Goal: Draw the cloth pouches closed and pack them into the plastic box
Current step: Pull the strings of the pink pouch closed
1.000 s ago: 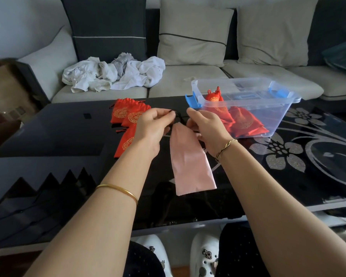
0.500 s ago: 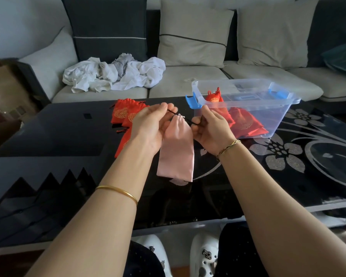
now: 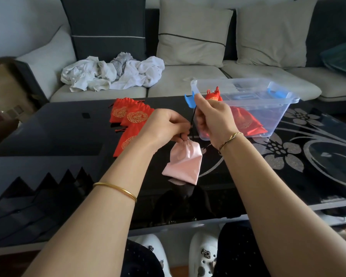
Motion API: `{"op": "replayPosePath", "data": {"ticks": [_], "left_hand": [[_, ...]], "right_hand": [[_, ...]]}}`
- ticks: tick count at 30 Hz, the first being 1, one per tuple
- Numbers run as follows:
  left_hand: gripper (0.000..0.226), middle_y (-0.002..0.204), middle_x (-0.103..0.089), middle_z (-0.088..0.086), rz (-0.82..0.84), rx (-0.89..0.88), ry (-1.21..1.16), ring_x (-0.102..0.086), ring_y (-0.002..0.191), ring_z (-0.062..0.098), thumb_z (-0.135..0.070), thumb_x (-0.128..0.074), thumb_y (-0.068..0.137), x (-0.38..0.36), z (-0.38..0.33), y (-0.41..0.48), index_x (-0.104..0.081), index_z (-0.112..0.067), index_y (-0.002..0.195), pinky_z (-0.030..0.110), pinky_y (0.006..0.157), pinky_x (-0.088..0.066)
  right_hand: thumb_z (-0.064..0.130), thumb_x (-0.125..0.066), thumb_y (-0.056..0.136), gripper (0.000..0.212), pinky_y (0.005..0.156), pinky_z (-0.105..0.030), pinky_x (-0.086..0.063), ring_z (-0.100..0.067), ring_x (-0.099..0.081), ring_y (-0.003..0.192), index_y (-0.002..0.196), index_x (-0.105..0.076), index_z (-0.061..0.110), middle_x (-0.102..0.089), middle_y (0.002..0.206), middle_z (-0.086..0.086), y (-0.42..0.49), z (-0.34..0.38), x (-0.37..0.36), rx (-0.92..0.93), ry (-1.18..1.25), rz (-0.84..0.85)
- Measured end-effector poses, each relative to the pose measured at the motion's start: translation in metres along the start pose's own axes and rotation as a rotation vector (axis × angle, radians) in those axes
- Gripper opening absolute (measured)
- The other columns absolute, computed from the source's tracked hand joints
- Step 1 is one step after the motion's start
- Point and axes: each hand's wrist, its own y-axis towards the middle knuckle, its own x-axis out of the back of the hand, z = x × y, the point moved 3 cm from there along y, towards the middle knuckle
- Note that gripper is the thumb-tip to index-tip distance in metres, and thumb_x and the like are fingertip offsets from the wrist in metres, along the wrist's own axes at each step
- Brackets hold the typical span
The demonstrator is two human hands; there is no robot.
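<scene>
A pink cloth pouch (image 3: 185, 161) hangs over the black glass table, its mouth gathered tight. My left hand (image 3: 166, 127) pinches the pouch at its neck. My right hand (image 3: 214, 120) grips the thin black drawstring (image 3: 192, 118), which runs taut up from the neck. Three red pouches with gold emblems (image 3: 131, 118) lie on the table to the left of my hands. The clear plastic box (image 3: 268, 108) with blue latches stands behind my right hand and holds several red pouches (image 3: 246, 122).
The black glass table (image 3: 288, 156) has a silver flower pattern on its right side. Behind it stands a sofa with cushions and a heap of white cloth (image 3: 112, 73). A cardboard box (image 3: 2, 90) sits at the far left. My white shoes (image 3: 203, 254) show below the table edge.
The pouch mouth went from spread flat between both hands to gathered shut. My right hand rose, pulling the drawstring upward, while my left hand dropped to the neck. The pouch bunched shorter.
</scene>
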Motion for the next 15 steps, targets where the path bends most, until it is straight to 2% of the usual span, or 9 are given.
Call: {"op": "replayPosePath", "data": {"ticks": [3, 5, 7, 9, 12, 15], "left_hand": [[0.009, 0.068, -0.063, 0.010, 0.042, 0.015, 0.046, -0.061, 0.059, 0.016, -0.003, -0.061, 0.087, -0.005, 0.001, -0.002, -0.066, -0.005, 0.079, 0.028, 0.065, -0.057], [0.010, 0.066, -0.062, 0.011, 0.013, 0.030, 0.037, -0.060, 0.058, 0.016, -0.003, -0.061, 0.087, -0.005, 0.004, -0.001, -0.065, -0.002, 0.078, 0.029, 0.065, -0.056], [0.011, 0.066, -0.061, 0.011, -0.046, 0.063, -0.009, -0.059, 0.058, 0.017, -0.003, -0.059, 0.087, -0.003, 0.009, 0.001, -0.066, 0.001, 0.079, 0.032, 0.066, -0.055], [0.011, 0.068, -0.063, 0.011, -0.105, 0.094, -0.061, -0.060, 0.059, 0.016, -0.004, -0.059, 0.088, 0.000, 0.013, 0.003, -0.067, 0.000, 0.082, 0.029, 0.063, -0.055], [0.011, 0.071, -0.064, 0.011, -0.153, 0.121, -0.140, -0.060, 0.060, 0.015, -0.004, -0.058, 0.089, 0.003, 0.016, 0.004, -0.067, -0.002, 0.084, 0.024, 0.058, -0.053], [0.011, 0.069, -0.063, 0.010, -0.156, 0.119, -0.169, -0.060, 0.061, 0.015, -0.003, -0.057, 0.089, 0.002, 0.016, 0.004, -0.066, -0.002, 0.083, 0.021, 0.055, -0.052]], "right_hand": [[0.030, -0.055, 0.093, 0.042, 0.032, -0.014, -0.025, -0.007, -0.031, 0.031, 0.057, -0.045, 0.009, -0.039, 0.051, -0.005, -0.003, 0.000, -0.006, -0.016, -0.122, 0.034], [0.034, -0.052, 0.094, 0.039, 0.037, -0.016, -0.032, -0.007, -0.040, 0.040, 0.062, -0.054, 0.010, -0.048, 0.055, -0.002, -0.004, -0.001, -0.008, -0.062, -0.190, 0.053], [0.040, -0.043, 0.096, 0.038, 0.050, -0.021, -0.038, -0.009, -0.050, 0.056, 0.078, -0.063, 0.014, -0.059, 0.065, 0.002, -0.005, -0.004, -0.008, -0.156, -0.290, 0.095], [0.040, -0.036, 0.098, 0.038, 0.059, -0.026, -0.038, -0.012, -0.052, 0.064, 0.096, -0.063, 0.013, -0.064, 0.074, 0.002, -0.007, -0.006, -0.006, -0.238, -0.395, 0.153], [0.026, -0.046, 0.096, 0.023, 0.052, -0.024, -0.032, -0.012, -0.047, 0.055, 0.103, -0.060, 0.009, -0.064, 0.074, -0.003, -0.010, -0.004, -0.004, -0.239, -0.415, 0.210], [0.010, -0.057, 0.089, 0.016, 0.046, -0.022, -0.035, -0.009, -0.050, 0.047, 0.104, -0.062, 0.007, -0.060, 0.072, -0.005, -0.011, -0.001, -0.006, -0.132, -0.446, 0.261]]}}
